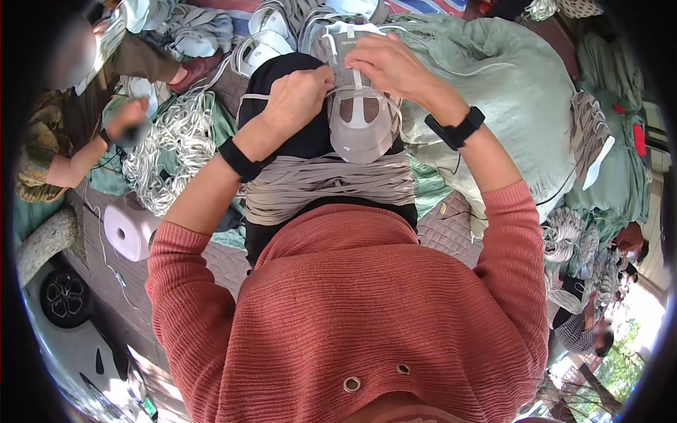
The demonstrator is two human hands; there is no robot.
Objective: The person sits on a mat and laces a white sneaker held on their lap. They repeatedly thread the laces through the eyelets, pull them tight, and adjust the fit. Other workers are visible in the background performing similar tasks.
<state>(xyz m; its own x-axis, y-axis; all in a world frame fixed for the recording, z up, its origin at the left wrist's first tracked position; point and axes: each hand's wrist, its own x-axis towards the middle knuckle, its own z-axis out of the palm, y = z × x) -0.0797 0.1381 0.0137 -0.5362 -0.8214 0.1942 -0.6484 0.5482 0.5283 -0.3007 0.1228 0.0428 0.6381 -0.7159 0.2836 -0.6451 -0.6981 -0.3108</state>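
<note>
A grey-beige sneaker upper (358,141) rests on my lap with its smooth, pale toe toward me. My left hand (300,95) is closed at the shoe's left side, fingertips pinching a pale flat shoelace (255,96) that shows on both sides of the hand. My right hand (388,67) lies over the shoe's throat, its thumb and fingers closed on the upper near the eyelets. The exact contact under those fingers is hidden. Across my thighs, just below the toe, lies a layer of many loose beige shoelaces (328,185).
More shoe uppers (268,49) are piled ahead. A large pale green sack (493,92) stands at my right. To the left are a heap of white laces (180,141), a white roll (130,231), another person's hand (127,121) and a parked car (77,338).
</note>
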